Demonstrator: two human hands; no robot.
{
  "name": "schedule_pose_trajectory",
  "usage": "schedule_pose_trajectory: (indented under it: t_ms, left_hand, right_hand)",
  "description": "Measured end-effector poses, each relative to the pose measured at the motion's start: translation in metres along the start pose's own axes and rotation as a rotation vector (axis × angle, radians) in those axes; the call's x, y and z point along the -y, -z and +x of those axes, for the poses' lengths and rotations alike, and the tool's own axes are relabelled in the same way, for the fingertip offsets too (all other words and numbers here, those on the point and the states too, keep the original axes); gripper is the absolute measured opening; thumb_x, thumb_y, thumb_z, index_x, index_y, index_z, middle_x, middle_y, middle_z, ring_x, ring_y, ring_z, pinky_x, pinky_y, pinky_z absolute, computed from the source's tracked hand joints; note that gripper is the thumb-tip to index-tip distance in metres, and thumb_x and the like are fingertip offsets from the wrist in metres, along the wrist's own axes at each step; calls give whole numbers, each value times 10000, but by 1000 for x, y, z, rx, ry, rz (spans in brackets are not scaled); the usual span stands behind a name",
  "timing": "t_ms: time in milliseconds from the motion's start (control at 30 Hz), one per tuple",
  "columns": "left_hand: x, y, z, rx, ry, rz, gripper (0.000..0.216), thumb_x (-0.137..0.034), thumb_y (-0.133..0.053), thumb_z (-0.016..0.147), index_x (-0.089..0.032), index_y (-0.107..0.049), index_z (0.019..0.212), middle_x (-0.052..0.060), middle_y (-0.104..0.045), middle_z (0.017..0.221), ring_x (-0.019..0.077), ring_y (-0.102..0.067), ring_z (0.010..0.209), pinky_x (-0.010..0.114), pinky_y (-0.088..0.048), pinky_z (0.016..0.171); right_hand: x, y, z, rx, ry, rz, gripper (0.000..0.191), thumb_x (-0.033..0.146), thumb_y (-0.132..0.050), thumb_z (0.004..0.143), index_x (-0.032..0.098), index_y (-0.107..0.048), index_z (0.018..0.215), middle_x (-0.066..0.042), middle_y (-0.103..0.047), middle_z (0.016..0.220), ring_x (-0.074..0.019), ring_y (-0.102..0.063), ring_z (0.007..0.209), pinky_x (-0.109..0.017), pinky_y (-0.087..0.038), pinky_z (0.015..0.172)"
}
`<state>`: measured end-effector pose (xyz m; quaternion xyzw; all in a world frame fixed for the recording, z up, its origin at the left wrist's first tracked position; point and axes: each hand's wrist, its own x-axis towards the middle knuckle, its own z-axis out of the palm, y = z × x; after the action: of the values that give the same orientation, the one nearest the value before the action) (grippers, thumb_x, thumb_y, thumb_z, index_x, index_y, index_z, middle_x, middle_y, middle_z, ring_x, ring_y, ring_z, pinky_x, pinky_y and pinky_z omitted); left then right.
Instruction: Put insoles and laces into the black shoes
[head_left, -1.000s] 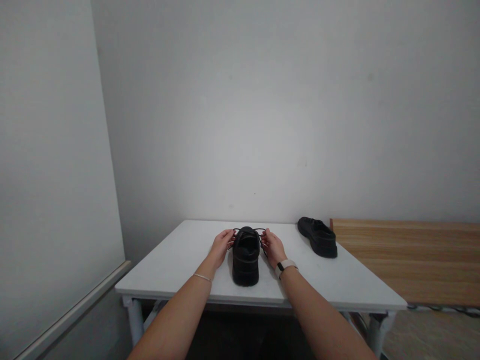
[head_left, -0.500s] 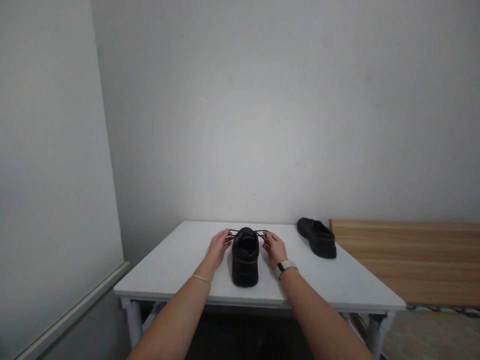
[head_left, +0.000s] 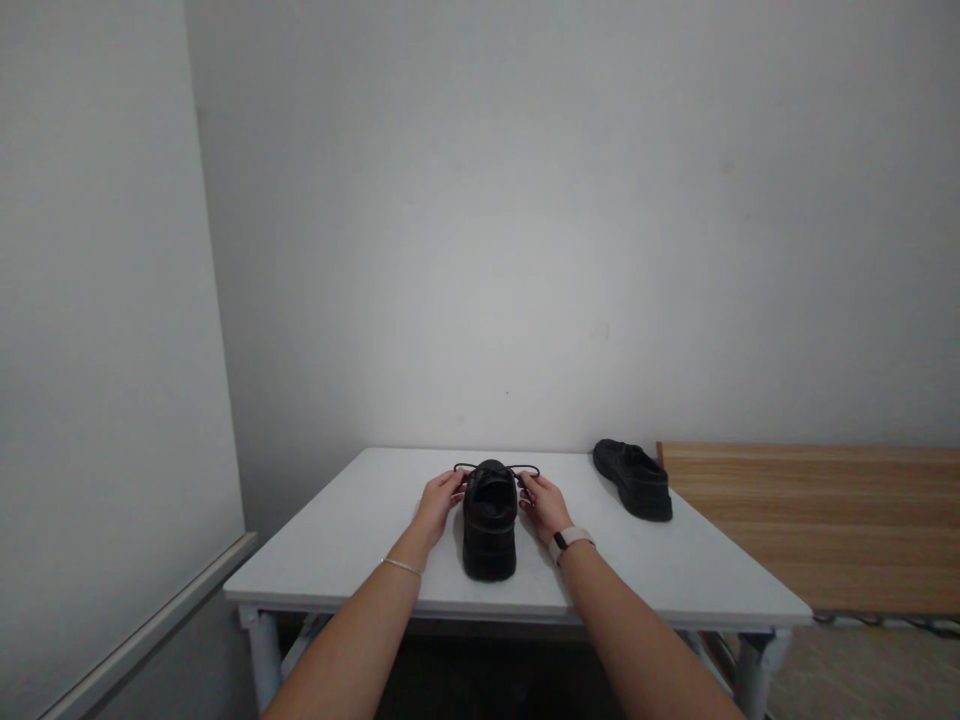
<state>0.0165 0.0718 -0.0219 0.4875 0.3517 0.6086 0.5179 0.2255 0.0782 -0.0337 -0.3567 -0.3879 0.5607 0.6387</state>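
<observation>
A black lace-up shoe (head_left: 490, 525) stands on the white table (head_left: 352, 540), heel toward me. My left hand (head_left: 440, 497) is at its left side and my right hand (head_left: 542, 502) at its right side. Each hand pinches a loop of the black shoelace (head_left: 496, 467), which stretches across the top of the shoe between them. A thin bracelet is on my left wrist and a pale watch on my right wrist.
A second black shoe (head_left: 634, 480) lies at the back right of the white table. A wooden table (head_left: 810, 520) adjoins on the right. A grey wall stands behind, and a whiteboard (head_left: 105, 400) on the left.
Both hands have drawn the lace loops slightly outward and lower over the shoe. The view has tilted up a little.
</observation>
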Motion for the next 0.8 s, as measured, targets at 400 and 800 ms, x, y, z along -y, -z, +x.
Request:
schedule_pose_trajectory:
  t_ms: [400, 800]
  left_hand:
    - [-4, 4, 2, -110, 3, -300, 273, -378, -569, 968, -146, -614, 1104, 57, -661, 1013, 172, -658, 803, 344, -572, 707]
    - [0, 9, 5, -93, 20, -418, 226, -340, -588, 963, -138, -614, 1060, 28, -647, 924, 128, -625, 678, 264, -547, 580]
  right_hand:
    - [4, 4, 5, -135, 63, 239, 258, 354, -574, 972, 160, -605, 1139, -66, -650, 1078, -185, -657, 871, -361, -575, 742]
    - [5, 14, 8, -146, 46, 340, 200, 328, -575, 975, 144, -611, 1046, -12, -636, 889, -104, -601, 633, -232, -526, 537]
